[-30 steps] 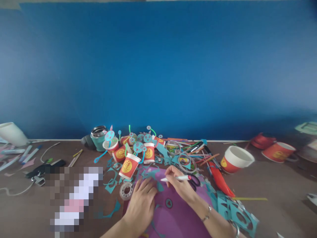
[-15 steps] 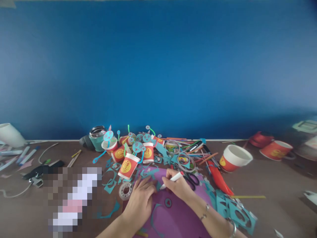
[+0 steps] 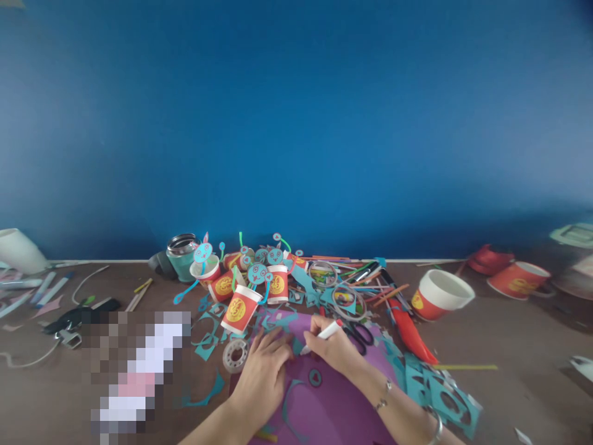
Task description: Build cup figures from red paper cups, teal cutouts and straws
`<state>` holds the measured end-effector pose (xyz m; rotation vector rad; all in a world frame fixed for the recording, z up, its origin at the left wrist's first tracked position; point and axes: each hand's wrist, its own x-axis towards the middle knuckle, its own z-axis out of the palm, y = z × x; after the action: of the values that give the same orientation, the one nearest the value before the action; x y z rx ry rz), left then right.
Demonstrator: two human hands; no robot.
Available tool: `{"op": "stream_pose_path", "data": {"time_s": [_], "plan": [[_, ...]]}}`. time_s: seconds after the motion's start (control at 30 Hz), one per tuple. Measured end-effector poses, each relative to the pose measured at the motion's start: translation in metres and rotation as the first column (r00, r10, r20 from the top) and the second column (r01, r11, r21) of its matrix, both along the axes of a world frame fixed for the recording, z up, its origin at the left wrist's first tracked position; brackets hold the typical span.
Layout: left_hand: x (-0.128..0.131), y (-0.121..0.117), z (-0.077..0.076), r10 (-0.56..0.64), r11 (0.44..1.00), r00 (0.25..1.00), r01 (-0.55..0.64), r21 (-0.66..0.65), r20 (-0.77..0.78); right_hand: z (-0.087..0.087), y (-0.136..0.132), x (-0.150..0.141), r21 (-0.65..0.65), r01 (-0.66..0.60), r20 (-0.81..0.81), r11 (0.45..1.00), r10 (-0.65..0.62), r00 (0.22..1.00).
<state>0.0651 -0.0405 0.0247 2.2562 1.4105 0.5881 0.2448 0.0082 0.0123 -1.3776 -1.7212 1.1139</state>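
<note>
A white marker with a red end is gripped in my right hand, its tip pointing down and left. Under that tip lies a small blue paper piece on a purple sheet. My left hand rests flat with fingers stretched out, their tips by the blue paper's left side. Just below, a small round blue disc with a heart drawn on it lies on the purple sheet. A roll of tape sits left of my left hand.
Red-and-white paper cups with blue paper faces and straws stand ahead. Black-handled scissors, a red pouch and blue paper scraps lie to the right. A larger paper cup stands farther right, a teal jar at the back left.
Almost nothing differs. My right hand stays on the marker over the blue paper, with at most a slight shift, and my left hand keeps its place.
</note>
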Motion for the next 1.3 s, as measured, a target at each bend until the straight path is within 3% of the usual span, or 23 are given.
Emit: {"op": "stream_pose_path", "data": {"time_s": [0.63,1.13,1.3], "plan": [[0.0006,0.0008,-0.0001,0.011,1.0,1.0,-0.011,-0.003,0.011,0.0012,-0.0008,-0.0002,-0.021,-0.034,-0.037,0.999,0.033,0.999],[0.0009,0.0,-0.0003,0.02,1.0,1.0,-0.02,0.0,0.003,0.0016,0.0001,-0.0034,-0.029,0.005,-0.028,1.0,-0.006,1.0],[0.001,0.0001,-0.0006,0.007,1.0,1.0,-0.007,0.004,0.003,0.0,0.0007,-0.0038,0.024,0.031,-0.004,0.999,-0.031,1.0]]}}
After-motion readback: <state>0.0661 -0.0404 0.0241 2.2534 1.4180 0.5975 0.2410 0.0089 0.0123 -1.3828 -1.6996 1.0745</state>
